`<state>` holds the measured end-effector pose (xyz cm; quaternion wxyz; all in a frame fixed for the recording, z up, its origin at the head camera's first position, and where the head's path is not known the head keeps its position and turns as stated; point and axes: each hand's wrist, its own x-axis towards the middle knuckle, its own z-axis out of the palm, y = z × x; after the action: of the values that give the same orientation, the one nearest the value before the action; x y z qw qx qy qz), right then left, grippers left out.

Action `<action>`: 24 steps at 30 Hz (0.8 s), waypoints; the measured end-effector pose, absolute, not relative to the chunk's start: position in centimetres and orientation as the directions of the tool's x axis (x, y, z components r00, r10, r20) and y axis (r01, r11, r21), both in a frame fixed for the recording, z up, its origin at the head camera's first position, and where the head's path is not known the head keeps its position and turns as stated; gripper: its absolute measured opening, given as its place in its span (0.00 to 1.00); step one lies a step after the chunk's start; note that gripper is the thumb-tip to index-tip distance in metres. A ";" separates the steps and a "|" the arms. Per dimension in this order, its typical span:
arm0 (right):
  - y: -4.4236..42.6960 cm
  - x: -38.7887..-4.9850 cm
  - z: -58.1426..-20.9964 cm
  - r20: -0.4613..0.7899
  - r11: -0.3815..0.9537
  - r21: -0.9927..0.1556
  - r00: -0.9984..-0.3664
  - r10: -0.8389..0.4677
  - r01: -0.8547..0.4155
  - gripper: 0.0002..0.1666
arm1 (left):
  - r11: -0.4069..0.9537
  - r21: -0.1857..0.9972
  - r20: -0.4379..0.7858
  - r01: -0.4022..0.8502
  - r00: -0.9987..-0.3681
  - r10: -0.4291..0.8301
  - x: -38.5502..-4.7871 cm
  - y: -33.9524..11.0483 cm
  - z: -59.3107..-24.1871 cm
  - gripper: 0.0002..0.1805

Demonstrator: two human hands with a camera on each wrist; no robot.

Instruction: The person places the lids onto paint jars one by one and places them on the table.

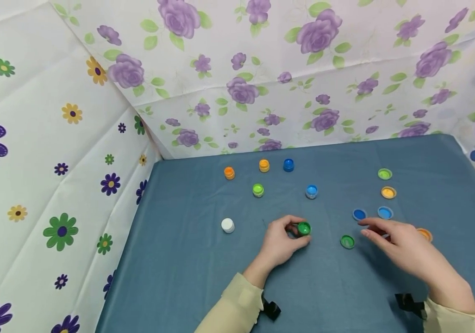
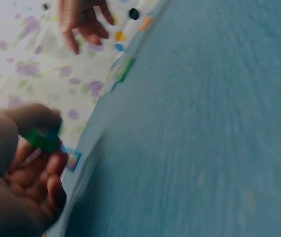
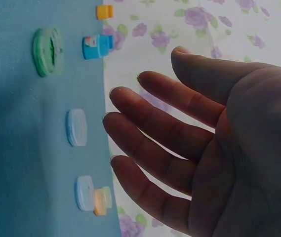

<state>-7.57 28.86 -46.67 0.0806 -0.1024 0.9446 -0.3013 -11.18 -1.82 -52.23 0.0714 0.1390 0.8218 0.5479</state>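
My left hand holds a small uncapped jar of dark green paint between thumb and fingers, over the middle of the table. The left wrist view shows the blurred green jar in that hand. My right hand hovers at the right with nothing in it; in the right wrist view its fingers are spread and relaxed. Left of its fingertips lies a green lid, and just beyond them are a dark blue lid and a light blue lid.
Open jars stand farther back: orange, yellow-orange, dark blue, light green and light blue. A white-topped jar stands left of my left hand. More lids lie right: light green, yellow, orange.
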 end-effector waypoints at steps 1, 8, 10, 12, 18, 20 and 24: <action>28.7 -7.6 -46.8 -0.089 0.798 -0.584 -0.965 -0.245 -0.149 0.23 | 0.308 0.937 0.061 0.166 -0.944 0.325 -11.1 -2.4 -52.2 0.18; 27.6 -7.7 -47.8 -0.056 0.799 -0.569 -0.961 -0.272 -0.193 0.23 | 0.030 0.961 0.233 0.274 -0.866 0.443 -10.9 -6.0 -51.2 0.21; 27.3 -7.7 -48.1 -0.067 0.805 -0.561 -0.958 -0.278 -0.194 0.26 | -0.013 0.958 0.263 0.288 -0.855 0.447 -10.9 -6.8 -51.0 0.22; 27.0 -7.8 -48.4 -0.085 0.806 -0.559 -0.953 -0.290 -0.195 0.29 | -0.049 0.961 0.267 0.274 -0.862 0.430 -10.9 -7.5 -50.9 0.25; 26.0 -8.0 -49.5 -0.117 0.819 -0.538 -0.944 -0.307 -0.200 0.36 | -0.147 0.967 0.248 0.209 -0.906 0.344 -11.0 -8.8 -51.1 0.23; 25.8 -8.0 -49.8 -0.127 0.832 -0.522 -0.947 -0.294 -0.188 0.37 | -0.151 0.968 0.241 0.201 -0.914 0.326 -11.0 -9.0 -51.3 0.22; 25.5 -8.0 -50.0 -0.145 0.854 -0.495 -0.954 -0.261 -0.158 0.36 | -0.165 0.970 0.223 0.178 -0.922 0.317 -11.2 -9.3 -51.5 0.21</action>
<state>-7.99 25.52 -50.03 0.1042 -0.1095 0.9572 -0.2468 -11.17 -9.26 -51.53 0.0470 0.1919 0.6445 0.7387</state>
